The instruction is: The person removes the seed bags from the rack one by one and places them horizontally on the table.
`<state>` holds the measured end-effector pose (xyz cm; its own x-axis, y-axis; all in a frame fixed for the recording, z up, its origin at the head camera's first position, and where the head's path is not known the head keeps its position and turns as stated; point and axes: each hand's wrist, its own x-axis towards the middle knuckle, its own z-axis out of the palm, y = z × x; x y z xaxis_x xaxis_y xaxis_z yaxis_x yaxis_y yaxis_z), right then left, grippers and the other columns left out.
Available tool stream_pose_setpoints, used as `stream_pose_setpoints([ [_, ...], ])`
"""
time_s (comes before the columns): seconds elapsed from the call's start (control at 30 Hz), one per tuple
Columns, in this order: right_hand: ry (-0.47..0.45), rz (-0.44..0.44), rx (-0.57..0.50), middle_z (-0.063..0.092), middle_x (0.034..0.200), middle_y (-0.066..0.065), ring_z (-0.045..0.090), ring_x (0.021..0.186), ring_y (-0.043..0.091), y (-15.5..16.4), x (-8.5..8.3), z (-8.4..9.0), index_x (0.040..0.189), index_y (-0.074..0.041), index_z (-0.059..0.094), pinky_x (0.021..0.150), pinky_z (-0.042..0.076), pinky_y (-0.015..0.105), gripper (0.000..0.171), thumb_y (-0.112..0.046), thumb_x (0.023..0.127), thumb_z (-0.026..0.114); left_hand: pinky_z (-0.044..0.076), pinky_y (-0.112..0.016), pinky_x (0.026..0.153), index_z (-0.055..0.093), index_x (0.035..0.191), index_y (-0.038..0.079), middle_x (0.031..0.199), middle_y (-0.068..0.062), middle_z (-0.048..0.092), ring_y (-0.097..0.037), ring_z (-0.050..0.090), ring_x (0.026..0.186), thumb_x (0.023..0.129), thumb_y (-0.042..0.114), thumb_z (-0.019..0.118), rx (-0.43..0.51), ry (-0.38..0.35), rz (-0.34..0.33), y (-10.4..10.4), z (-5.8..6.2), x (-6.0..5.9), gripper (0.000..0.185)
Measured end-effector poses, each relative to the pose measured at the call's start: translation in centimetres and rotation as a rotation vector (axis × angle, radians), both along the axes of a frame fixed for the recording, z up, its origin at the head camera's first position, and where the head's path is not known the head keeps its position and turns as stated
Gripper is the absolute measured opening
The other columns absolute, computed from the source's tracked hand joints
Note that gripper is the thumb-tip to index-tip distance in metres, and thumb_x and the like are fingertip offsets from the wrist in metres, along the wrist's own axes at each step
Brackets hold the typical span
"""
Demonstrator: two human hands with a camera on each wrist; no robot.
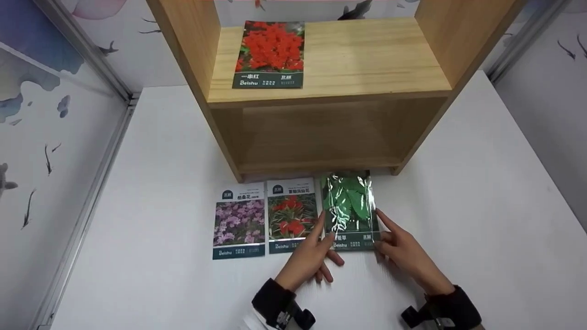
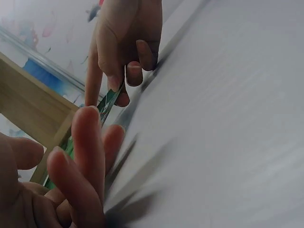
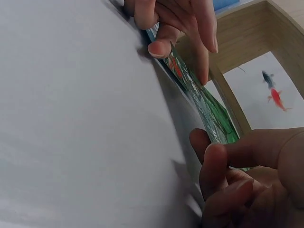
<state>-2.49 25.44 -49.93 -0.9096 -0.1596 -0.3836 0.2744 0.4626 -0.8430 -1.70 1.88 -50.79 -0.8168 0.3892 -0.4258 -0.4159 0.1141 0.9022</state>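
Note:
A glossy seed packet with green leaves (image 1: 351,206) is held between both hands, in front of the shelf unit's lower edge. My left hand (image 1: 309,256) has its thumb over the packet's lower left corner and its index finger along the left edge; the other fingers extend over the table. At the opposite side, my right hand (image 1: 403,250) pinches the lower right edge, index finger pointing up along it. The right wrist view shows the packet's near edge tilted above the white surface. To its left lie a red-flower packet (image 1: 293,215) and a purple-flower packet (image 1: 239,224).
A wooden shelf unit (image 1: 330,98) stands behind the row of packets. On its upper shelf lies another red-flower packet (image 1: 270,52), to the left. The white table (image 1: 151,206) is bordered by printed panels, with a metal rail along the left side.

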Motion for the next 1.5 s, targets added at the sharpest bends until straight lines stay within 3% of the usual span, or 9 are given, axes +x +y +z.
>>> stream_pose_setpoints([
  [0.17,0.005,0.001,0.025,0.062,0.075,0.009,0.054,0.058,0.018,-0.3,0.0,-0.1,0.147,-0.03,0.018,0.045,0.041,0.026,0.076,0.001,0.087,0.052,0.044,-0.031,0.034,0.007,0.138,0.058,0.069,-0.014,0.066,-0.024,0.059,0.042,0.091,0.055,0.042,-0.016,0.0,0.016,0.0,0.0,0.0,0.058],
  [0.4,0.021,0.018,0.083,0.06,0.072,0.007,0.054,0.058,0.018,-0.5,0.1,-0.2,0.148,-0.028,0.019,0.046,0.044,0.028,0.074,-0.002,0.087,0.054,0.043,-0.03,0.034,0.006,0.142,0.05,0.066,-0.013,0.066,-0.02,0.057,0.039,0.09,0.057,0.042,-0.049,0.003,0.018,0.0,0.0,0.1,0.064],
  [0.63,0.081,0.084,0.182,0.061,0.071,0.002,0.055,0.058,0.015,-0.4,0.0,-0.1,0.148,-0.026,0.018,0.049,0.045,0.026,0.075,-0.006,0.089,0.058,0.044,-0.031,0.035,0.005,0.143,0.048,0.067,-0.013,0.067,-0.02,0.057,0.04,0.089,0.059,0.043,-0.048,-0.023,0.004,0.0,0.2,0.0,0.067],
  [0.8,0.103,0.118,0.195,0.06,0.068,0.001,0.055,0.057,0.014,-0.3,-0.1,0.0,0.148,-0.021,0.019,0.049,0.045,0.026,0.074,-0.009,0.088,0.061,0.044,-0.03,0.035,0.005,0.144,0.045,0.066,-0.013,0.067,-0.02,0.058,0.04,0.088,0.061,0.043,-0.056,-0.022,0.0,0.0,0.3,-0.1,0.07],
  [1.0,0.083,0.139,0.203,0.061,0.065,0.002,0.055,0.054,0.013,-0.2,-0.3,0.3,0.147,-0.013,0.023,0.046,0.046,0.026,0.071,-0.013,0.087,0.062,0.044,-0.028,0.035,0.005,0.146,0.042,0.067,-0.014,0.068,-0.021,0.059,0.041,0.088,0.06,0.044,-0.041,-0.036,0.002,0.0,0.4,-0.3,0.072],
  [1.23,0.043,0.137,0.223,0.06,0.062,0.002,0.055,0.052,0.014,-0.5,-0.9,0.2,0.146,-0.015,0.026,0.047,0.046,0.027,0.07,-0.016,0.087,0.063,0.046,-0.031,0.036,0.002,0.146,0.041,0.067,-0.013,0.068,-0.022,0.059,0.041,0.089,0.059,0.043,-0.046,-0.038,0.007,0.0,0.3,-0.3,0.072],
  [1.5,0.065,0.154,0.285,0.057,0.055,0.001,0.052,0.047,0.014,-1.0,-1.1,0.0,0.146,-0.015,0.027,0.045,0.045,0.028,0.071,-0.018,0.086,0.064,0.045,-0.032,0.035,-0.001,0.145,0.041,0.063,-0.013,0.067,-0.022,0.058,0.039,0.088,0.061,0.043,-0.13,-0.044,-0.007,0.2,0.4,-0.4,0.075],
])
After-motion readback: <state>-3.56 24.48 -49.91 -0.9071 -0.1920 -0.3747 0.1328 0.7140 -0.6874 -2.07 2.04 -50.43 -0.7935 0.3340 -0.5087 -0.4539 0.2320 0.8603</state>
